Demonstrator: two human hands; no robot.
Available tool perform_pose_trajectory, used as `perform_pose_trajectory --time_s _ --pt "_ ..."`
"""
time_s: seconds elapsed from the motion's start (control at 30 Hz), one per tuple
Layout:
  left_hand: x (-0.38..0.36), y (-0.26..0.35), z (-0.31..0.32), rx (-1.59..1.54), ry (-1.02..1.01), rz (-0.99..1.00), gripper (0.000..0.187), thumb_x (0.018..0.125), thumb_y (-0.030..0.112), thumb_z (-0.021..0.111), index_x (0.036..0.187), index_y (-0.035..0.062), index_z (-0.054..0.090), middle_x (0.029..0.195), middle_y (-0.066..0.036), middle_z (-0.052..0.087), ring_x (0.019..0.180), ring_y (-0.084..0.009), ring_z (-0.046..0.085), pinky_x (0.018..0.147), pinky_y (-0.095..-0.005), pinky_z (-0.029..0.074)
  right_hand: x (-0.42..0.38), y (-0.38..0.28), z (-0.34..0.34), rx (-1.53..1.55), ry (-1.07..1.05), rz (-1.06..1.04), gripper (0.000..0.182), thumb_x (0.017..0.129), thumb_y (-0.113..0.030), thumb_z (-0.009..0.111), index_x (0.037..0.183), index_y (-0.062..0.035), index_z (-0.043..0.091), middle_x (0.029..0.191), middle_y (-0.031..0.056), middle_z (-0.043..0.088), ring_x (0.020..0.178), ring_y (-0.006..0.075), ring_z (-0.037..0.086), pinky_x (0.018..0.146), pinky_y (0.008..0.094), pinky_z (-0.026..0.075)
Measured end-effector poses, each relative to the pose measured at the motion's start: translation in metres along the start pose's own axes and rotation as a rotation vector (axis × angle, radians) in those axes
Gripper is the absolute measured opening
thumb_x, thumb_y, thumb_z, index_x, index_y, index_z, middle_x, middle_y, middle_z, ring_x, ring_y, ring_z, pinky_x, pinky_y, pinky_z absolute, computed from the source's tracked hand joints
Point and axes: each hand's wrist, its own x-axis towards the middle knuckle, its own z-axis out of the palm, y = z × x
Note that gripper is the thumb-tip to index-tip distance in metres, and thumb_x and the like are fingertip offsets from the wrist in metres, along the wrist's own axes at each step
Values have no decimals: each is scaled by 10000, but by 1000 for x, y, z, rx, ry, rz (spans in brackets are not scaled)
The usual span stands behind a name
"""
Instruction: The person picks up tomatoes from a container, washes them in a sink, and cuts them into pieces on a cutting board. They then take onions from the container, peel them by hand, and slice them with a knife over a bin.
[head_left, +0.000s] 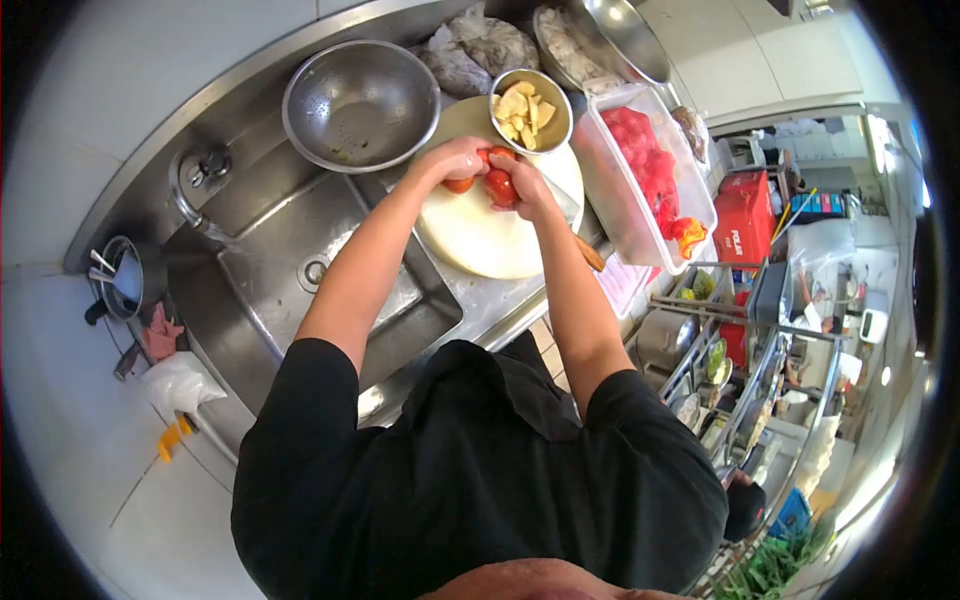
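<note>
Several red tomatoes (pixel 501 188) are gathered between my two hands above a round white cutting board (pixel 480 245). My left hand (pixel 455 160) curls over the tomatoes on the left side, one showing under its fingers. On the right, my right hand (pixel 525 186) has its fingers wrapped round the tomatoes there. A knife with a wooden handle (pixel 588 253) lies at the board's right edge, its broad blade partly hidden by my right forearm. Just beyond my hands stands a metal bowl (pixel 561 142) of pale yellow cut pieces, perhaps ginger.
A large steel bowl (pixel 325 150) stands over the sink's (pixel 250 320) back edge, with a faucet (pixel 185 200) at left. To the right, a white plastic bin (pixel 640 225) holds red mesh bags. Plastic bags (pixel 490 45) sit behind. Shelving (pixel 740 340) and another person are farther right.
</note>
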Motion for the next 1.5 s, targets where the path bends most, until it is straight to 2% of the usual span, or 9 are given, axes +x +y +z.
perform_pose_trajectory --time_s 0.13,0.37,0.63,0.77,0.97,1.03,1.17,1.33,1.5 --pt "-58 -30 21 -267 184 374 529 871 154 692 1384 77 590 1158 -173 701 954 -248 678 906 -340 534 -36 9 13 206 -204 -81 496 962 -348 650 1364 -157 432 1152 134 623 764 293 692 509 411 587" --pt "-293 -94 -1 -1638 495 271 436 974 314 660 1328 88 545 1137 -149 653 747 -240 698 562 -350 595 -67 42 130 549 -909 173 626 1013 -390 558 1530 -113 339 1443 226 496 962 371 700 631 525 637" --pt "-357 -184 -45 -874 1373 15 345 976 180 672 1301 111 579 1193 -109 656 962 -248 675 794 -418 590 -18 36 367 451 -996 154 461 993 -290 645 1393 -169 450 1294 131 575 948 324 684 704 539 609" --pt "-389 -195 -37 -1261 1561 125 373 974 136 654 1334 117 559 1147 -83 650 1024 -263 663 843 -469 588 -22 20 405 350 -1097 93 447 974 -282 658 1365 -152 485 1210 122 619 989 328 680 744 506 603" --pt "-352 -199 16 -1457 1295 -139 348 990 116 609 1335 103 564 1203 -83 634 1080 -242 639 938 -434 552 -70 27 329 -714 -458 -967 566 859 -301 796 1321 -54 583 1122 142 686 1034 236 684 836 373 573" --pt "-319 -173 35 -1150 1166 -187 356 975 90 621 1329 96 581 1218 -89 634 1096 -225 630 967 -393 529 -79 32 267 -597 -511 -949 698 785 -334 820 1358 -27 566 1209 255 662 1096 409 659 957 401 525" --pt "-246 -76 50 -608 944 -44 384 919 69 686 1295 49 616 1251 -105 636 1117 -217 621 987 -348 501 -89 57 136 -286 -310 -662 620 860 -212 808 1386 -27 537 1151 133 684 939 145 684 824 319 566" --pt "-139 19 44 -58 793 290 419 858 118 716 1265 77 627 1182 -155 637 1071 -358 639 946 -404 517 -84 53 37 -375 285 -570 664 859 -261 789 1411 -5 522 1154 200 675 1010 265 682 905 378 538" --pt "-85 36 65 456 479 7 448 906 273 665 1342 179 631 1385 -186 563 1319 -350 505 1077 -478 408 -59 75 28 -711 450 -584 663 894 -330 714 1438 -27 486 1227 288 595 1115 428 609 965 477 496"
